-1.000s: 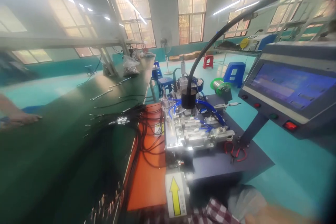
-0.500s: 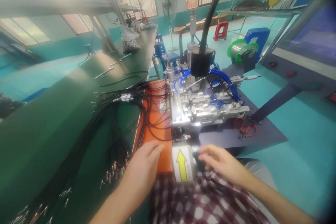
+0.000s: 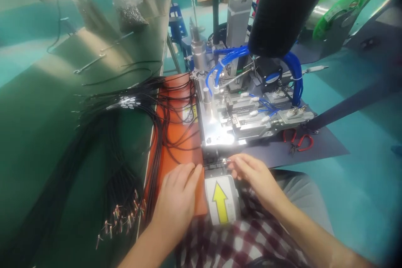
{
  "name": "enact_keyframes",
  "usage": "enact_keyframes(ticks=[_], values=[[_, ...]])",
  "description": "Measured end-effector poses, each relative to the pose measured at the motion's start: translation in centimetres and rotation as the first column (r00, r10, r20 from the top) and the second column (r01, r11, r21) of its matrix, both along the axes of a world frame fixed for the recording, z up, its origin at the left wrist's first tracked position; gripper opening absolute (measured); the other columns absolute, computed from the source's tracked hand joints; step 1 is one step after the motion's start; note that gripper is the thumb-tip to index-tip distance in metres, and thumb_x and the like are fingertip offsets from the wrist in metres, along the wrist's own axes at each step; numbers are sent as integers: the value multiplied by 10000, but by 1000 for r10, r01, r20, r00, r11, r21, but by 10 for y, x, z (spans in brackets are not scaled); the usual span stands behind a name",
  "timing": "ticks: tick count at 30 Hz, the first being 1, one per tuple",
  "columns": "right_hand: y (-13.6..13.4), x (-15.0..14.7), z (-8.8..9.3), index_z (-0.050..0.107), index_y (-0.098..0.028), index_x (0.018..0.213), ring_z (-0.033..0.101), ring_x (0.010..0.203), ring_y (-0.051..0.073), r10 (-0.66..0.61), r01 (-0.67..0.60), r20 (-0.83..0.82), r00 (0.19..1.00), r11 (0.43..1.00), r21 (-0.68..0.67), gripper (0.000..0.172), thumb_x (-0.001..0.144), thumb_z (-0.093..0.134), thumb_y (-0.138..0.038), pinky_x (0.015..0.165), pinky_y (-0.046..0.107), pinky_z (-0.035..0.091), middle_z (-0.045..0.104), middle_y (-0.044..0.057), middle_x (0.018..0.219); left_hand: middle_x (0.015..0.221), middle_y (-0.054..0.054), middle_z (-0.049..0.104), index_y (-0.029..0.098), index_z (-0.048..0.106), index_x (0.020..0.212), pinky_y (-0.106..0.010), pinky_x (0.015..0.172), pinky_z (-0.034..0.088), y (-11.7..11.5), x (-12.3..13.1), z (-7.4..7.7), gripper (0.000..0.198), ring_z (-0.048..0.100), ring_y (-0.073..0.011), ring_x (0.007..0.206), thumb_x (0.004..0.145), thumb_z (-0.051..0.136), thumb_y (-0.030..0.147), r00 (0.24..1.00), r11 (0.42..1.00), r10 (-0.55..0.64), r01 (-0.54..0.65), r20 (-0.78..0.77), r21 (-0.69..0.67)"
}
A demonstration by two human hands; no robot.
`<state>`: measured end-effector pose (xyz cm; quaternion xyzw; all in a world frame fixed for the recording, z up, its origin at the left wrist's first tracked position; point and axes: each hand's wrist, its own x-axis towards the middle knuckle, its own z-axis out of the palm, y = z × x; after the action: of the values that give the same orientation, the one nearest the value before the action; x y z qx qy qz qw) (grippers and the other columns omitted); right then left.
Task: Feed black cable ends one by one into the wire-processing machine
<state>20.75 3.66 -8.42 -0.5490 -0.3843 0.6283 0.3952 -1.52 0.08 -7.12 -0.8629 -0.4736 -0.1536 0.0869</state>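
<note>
Nearest the body, a white plate (image 3: 220,201) printed with a yellow arrow is flanked by both hands. On the smooth orange mat (image 3: 176,138) the left hand (image 3: 177,194) is laid flat, fingers (image 3: 195,172) open. A small shiny terminal (image 3: 225,161) is pinched between the closed fingers of the right hand (image 3: 255,176), at the front edge of the polished metal fixture (image 3: 232,125). Beyond: thin black wires (image 3: 125,102) fanned over the green desk (image 3: 47,104); glossy blue hoses (image 3: 226,55).
</note>
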Motion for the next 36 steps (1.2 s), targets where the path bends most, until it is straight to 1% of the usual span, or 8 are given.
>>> enact_keyframes(ticks=[9, 14, 20, 22, 24, 27, 31, 36], values=[[5, -11, 4, 509, -193, 666, 491, 528, 108, 37, -38, 19, 999, 999, 33, 312, 854, 558, -438, 564, 244, 400, 533, -37, 611, 1124, -160, 601, 75, 526, 1239, -399, 870, 458, 2, 1, 1, 386, 518, -273, 1051, 869, 434, 13, 999, 1000, -8, 9, 32, -24], [4, -12, -2, 497, -205, 709, 482, 568, 126, 5, -47, 242, 970, 984, 171, 223, 860, 527, -366, 552, 247, 388, 496, -35, 617, 1115, -158, 611, 73, 529, 1226, -391, 850, 454, 3, 2, 3, 362, 520, -268, 1031, 883, 427, 21, 1000, 1000, -11, 11, 9, -6], [4, -13, 7, 431, -216, 666, 415, 539, 115, -49, -89, 452, 891, 956, 279, 232, 864, 510, -306, 523, 252, 327, 440, -44, 581, 1128, -159, 608, 78, 522, 1252, -408, 831, 452, 1, 1, 3, 380, 528, -284, 1023, 882, 452, 32, 1000, 1000, -9, 9, -4, -10], [5, -11, 8, 443, -211, 663, 397, 516, 108, -1, -71, 349, 937, 978, 194, 252, 850, 539, -350, 507, 252, 311, 444, -45, 571, 1132, -163, 603, 74, 518, 1257, -408, 827, 449, 1, 0, 3, 391, 526, -288, 1022, 873, 460, 23, 1000, 1000, -17, 17, -6, -15], [6, -9, 3, 499, -194, 692, 399, 497, 101, 48, -49, 100, 994, 999, 12, 284, 830, 557, -436, 493, 247, 304, 475, -38, 574, 1135, -166, 597, 72, 517, 1256, -408, 823, 447, 2, 0, 3, 394, 522, -292, 1024, 870, 462, 21, 1000, 1000, -23, 23, -1, -15], [5, -4, -6, 576, -162, 769, 429, 495, 92, -27, -7, -188, 982, 984, -177, 349, 789, 585, -511, 500, 234, 315, 532, -25, 602, 1136, -169, 587, 71, 515, 1255, -410, 821, 443, 3, 0, 3, 394, 520, -293, 1022, 868, 461, 21, 1000, 999, -28, 28, 11, -19], [4, -4, -8, 580, -159, 763, 449, 507, 85, -38, 19, -164, 986, 993, -119, 361, 810, 575, -517, 511, 227, 325, 561, -23, 623, 1136, -166, 577, 75, 519, 1249, -416, 825, 436, 5, 1, 2, 401, 521, -292, 1015, 857, 468, 8, 999, 999, -37, 37, 19, -23], [6, -11, 5, 506, -184, 666, 453, 506, 89, 14, -14, 6, 1000, 1000, 17, 292, 827, 574, -418, 513, 230, 351, 511, -47, 583, 1135, -166, 572, 81, 518, 1251, -422, 820, 432, 6, 0, 3, 407, 521, -295, 1005, 853, 471, 10, 999, 999, -37, 38, 24, -34]])
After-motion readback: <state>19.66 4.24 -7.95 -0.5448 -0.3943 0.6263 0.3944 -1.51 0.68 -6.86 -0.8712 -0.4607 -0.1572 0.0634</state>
